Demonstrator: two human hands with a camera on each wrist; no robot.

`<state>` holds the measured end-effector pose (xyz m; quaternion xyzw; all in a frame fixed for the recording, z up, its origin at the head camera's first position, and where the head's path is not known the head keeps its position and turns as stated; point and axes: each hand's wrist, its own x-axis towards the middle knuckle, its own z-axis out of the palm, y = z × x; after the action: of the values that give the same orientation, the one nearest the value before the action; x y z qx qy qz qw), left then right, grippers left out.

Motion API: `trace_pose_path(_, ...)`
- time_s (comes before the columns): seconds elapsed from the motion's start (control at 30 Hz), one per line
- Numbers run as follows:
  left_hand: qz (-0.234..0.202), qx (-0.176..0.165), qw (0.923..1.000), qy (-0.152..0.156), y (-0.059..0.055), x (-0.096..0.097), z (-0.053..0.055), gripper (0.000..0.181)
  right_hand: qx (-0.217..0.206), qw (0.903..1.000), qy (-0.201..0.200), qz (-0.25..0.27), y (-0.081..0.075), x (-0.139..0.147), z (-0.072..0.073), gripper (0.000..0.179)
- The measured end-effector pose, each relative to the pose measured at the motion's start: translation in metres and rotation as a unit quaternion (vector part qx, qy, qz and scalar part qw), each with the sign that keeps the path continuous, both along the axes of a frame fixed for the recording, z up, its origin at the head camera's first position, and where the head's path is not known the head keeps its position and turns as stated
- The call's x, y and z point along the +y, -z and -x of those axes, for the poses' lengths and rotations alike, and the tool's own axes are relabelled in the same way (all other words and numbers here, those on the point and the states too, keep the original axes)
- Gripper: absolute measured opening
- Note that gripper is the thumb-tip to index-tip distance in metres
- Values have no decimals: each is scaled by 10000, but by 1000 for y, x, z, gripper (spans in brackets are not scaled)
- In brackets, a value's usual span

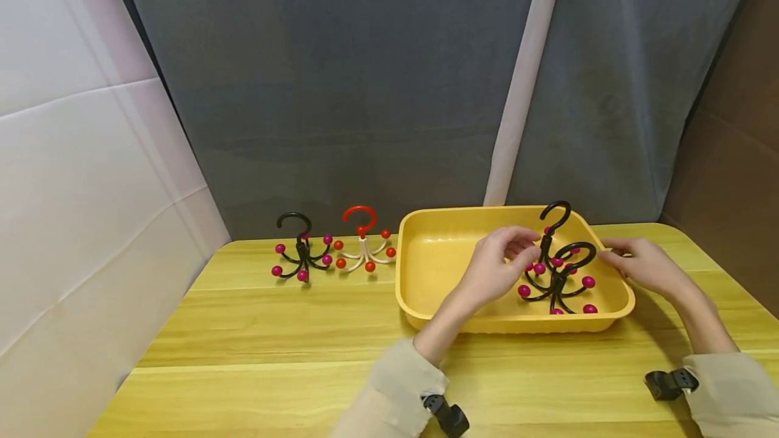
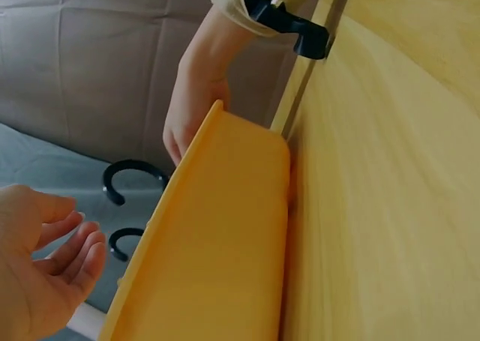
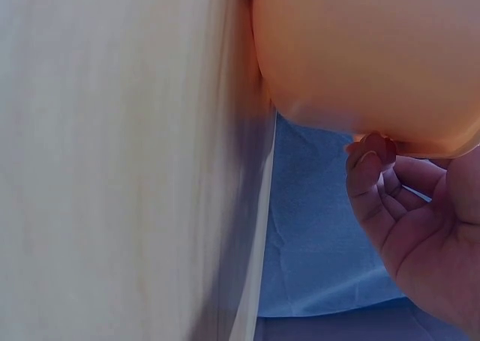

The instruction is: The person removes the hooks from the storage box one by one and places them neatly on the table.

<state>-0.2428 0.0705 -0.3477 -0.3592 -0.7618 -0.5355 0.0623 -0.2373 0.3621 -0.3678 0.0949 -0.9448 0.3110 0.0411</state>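
Note:
A yellow plastic tray (image 1: 450, 218) stands on the table's right half. In it are two black hook hangers, each with several curved arms tipped in magenta balls; the front hanger (image 1: 556, 281) overlaps the rear hanger (image 1: 546, 242). My left hand (image 1: 494, 265) hovers over the tray just left of them, fingers loosely bent and apart from the hooks in the left wrist view. My right hand (image 1: 648, 269) grips the tray's right rim, its curled fingertips (image 3: 367, 169) against the outer edge in the right wrist view.
Left of the tray, a black hanger (image 1: 302, 254) with magenta balls stands on the wooden table (image 1: 274, 357). Beside it is a white hanger (image 1: 364, 249) with a red hook and red balls. A grey curtain (image 1: 341, 86) hangs behind, and a white panel (image 1: 79, 154) borders the left.

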Motion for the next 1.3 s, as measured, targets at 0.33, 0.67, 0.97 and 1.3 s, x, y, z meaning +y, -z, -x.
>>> trace_pose_path(0.33, 156, -356, 9992, 124, 8, 23, 1, 24, -10, 10000, 16, -43, 0, 0, 0, 39)
trace_pose_path(0.67, 319, -327, 9988, 190, 12, 38, 3, 22, -44, 10000, 10, 10, 3, 2, 1, 37)
trace_pose_path(0.97, 532, -12, 9986, 34, 11, 44, 5, 20, -13, 10000, -15, -9, 3, 2, 1, 38)
trace_pose_path(1.3, 371, 48, 9993, 20, 10, 45, 6, 20, 38, 10000, -15, 35, 2, 1, 0, 38)
